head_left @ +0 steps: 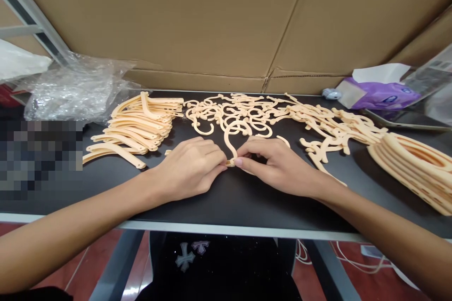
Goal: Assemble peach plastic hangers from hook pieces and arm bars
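Observation:
My left hand (pixel 192 169) and my right hand (pixel 277 164) meet near the middle of the black table, fingertips almost touching. Between them a beige plastic hanger hook (pixel 228 143) stands up, its curl pointing away from me. My right thumb and fingers pinch it at its base. The left fingers are closed on a beige hanger arm (pixel 230 163); most of it is covered by the hand, and only an end shows at the hook's foot. How the two pieces are joined there is hidden by the fingertips.
Hanger arms (pixel 136 127) are piled at left, loose hooks (pixel 247 113) behind my hands, and more beige parts (pixel 328 127) at right. Curved beige pieces (pixel 406 169) are stacked far right. Plastic wrap (pixel 77 89), a purple tissue pack (pixel 381 94) and cardboard (pixel 194 19) border the table (pixel 247 207).

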Tool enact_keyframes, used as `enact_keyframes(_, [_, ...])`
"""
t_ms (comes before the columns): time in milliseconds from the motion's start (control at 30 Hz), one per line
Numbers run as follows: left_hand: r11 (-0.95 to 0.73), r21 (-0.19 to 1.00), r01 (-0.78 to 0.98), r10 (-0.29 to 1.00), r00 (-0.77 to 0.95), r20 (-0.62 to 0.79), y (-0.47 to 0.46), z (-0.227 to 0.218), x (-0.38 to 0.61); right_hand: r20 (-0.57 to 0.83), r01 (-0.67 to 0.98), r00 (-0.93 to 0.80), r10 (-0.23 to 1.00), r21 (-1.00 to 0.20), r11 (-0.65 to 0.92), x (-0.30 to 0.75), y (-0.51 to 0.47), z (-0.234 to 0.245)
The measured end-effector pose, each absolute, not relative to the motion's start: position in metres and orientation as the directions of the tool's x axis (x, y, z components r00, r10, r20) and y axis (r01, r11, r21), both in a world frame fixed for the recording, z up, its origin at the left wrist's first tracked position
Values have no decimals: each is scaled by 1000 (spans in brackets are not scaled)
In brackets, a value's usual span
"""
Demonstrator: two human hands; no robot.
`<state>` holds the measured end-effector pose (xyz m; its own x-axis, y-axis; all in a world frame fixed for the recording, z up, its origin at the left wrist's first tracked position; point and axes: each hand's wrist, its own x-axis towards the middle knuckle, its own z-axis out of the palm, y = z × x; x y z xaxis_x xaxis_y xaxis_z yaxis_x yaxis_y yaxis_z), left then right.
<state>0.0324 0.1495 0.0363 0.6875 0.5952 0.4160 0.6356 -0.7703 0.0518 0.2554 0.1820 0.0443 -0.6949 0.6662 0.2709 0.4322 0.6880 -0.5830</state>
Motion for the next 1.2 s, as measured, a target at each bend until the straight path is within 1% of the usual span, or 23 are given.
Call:
enact_keyframes(200, [-768, 33, 640, 599, 699, 390, 150, 36, 33, 229, 424, -709, 667, -618, 662, 258, 183, 48])
enact_keyframes(300, [-764, 39, 644, 609, 700, 374, 150, 35, 32, 204, 435, -698, 687, -642, 632, 258, 183, 48])
enact_keyframes(400, [-756, 57, 653, 623, 689, 371, 151, 35, 32, 225, 438, -663, 714, -657, 613, 258, 183, 43])
enact_keyframes(467, [-752, 78, 655, 630, 679, 377, 152, 34, 31, 292, 424, -646, 705, -631, 650, 258, 182, 39])
enact_keyframes(567, [-748, 128, 652, 643, 664, 382, 153, 34, 31, 392, 431, -653, 649, -512, 743, 258, 180, 34])
enact_keyframes(667, [-741, 158, 652, 655, 652, 380, 153, 34, 31, 412, 453, -676, 611, -421, 786, 257, 178, 33])
enact_keyframes(867, [-736, 166, 656, 660, 641, 392, 155, 33, 29, 377, 414, -734, 565, -411, 812, 258, 177, 34])
enact_keyframes(1000, [-717, 221, 661, 687, 617, 384, 156, 32, 28, 358, 436, -738, 572, -394, 809, 260, 179, 31])
enact_keyframes(1200, [-687, 281, 670, 721, 583, 374, 157, 31, 27, 403, 401, -733, 549, -395, 826, 259, 181, 24])
